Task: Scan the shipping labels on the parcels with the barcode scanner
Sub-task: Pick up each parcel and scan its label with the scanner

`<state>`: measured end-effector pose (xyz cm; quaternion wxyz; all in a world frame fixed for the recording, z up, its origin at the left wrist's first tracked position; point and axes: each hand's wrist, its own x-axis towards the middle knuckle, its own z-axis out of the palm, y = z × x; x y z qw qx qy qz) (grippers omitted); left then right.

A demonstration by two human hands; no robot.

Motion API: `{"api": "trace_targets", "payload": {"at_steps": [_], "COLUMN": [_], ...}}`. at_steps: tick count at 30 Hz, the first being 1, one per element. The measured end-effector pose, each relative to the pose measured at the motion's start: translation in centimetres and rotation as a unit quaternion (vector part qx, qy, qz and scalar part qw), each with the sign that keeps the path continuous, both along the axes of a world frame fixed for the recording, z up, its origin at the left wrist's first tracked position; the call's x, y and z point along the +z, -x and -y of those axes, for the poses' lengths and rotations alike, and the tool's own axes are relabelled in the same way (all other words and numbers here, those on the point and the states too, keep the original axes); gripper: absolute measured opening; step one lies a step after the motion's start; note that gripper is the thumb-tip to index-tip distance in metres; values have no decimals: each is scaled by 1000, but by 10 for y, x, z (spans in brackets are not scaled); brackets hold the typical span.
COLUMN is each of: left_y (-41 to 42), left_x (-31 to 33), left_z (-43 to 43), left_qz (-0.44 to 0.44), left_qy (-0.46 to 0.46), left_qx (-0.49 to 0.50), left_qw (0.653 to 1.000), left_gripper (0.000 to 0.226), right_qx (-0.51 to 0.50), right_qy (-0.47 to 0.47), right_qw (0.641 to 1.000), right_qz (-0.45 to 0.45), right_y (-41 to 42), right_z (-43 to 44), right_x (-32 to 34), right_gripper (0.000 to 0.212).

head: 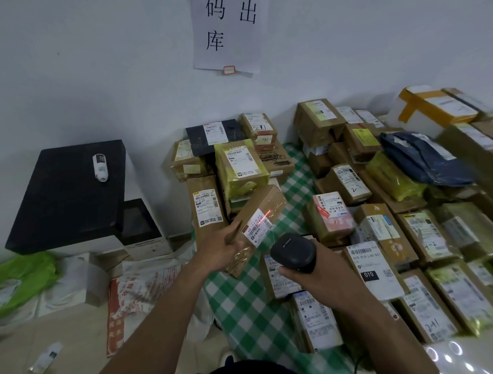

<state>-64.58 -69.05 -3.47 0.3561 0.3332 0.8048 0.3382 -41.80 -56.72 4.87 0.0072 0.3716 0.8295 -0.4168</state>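
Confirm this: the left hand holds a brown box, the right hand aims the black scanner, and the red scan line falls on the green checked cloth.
One point is wrong. The head view shows the red scan line on the brown box, by its shipping label, not on the green checked cloth. The left hand holds the box; the right hand aims the black scanner.

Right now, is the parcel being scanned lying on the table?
No, the left hand holds the parcel tilted in the air, and the scanner casts a red line on it.
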Motion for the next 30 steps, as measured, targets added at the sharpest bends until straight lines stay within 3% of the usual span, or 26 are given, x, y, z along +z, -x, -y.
{"api": "trace_targets", "payload": {"at_steps": [17, 20, 23, 27, 30], "left_y": [-9, -28, -46, -65, -75], "left_x": [14, 13, -4, -33, -50], "left_z": [7, 23, 46, 69, 73], "left_qz": [52, 129, 219, 283, 315], "left_qy": [-13, -29, -17, 30, 70], "left_qx": [-1, 42, 55, 58, 69], "left_qw": [999, 990, 974, 957, 944], "left_gripper": [55, 58, 64, 78, 93], "right_qx": [10, -18, -33, -16, -9], "right_qy": [-11, -8, -11, 3, 28], "right_qw": [1000, 1000, 999, 1000, 1000], "right_qz": [5, -13, -25, -8, -6], "right_y": [-2, -3, -3, -3, -2], "right_z": [-5, -6, -9, -6, -1], "right_x": [-2, 0, -4, -8, -16], "right_gripper": [57, 43, 50, 33, 39]}}
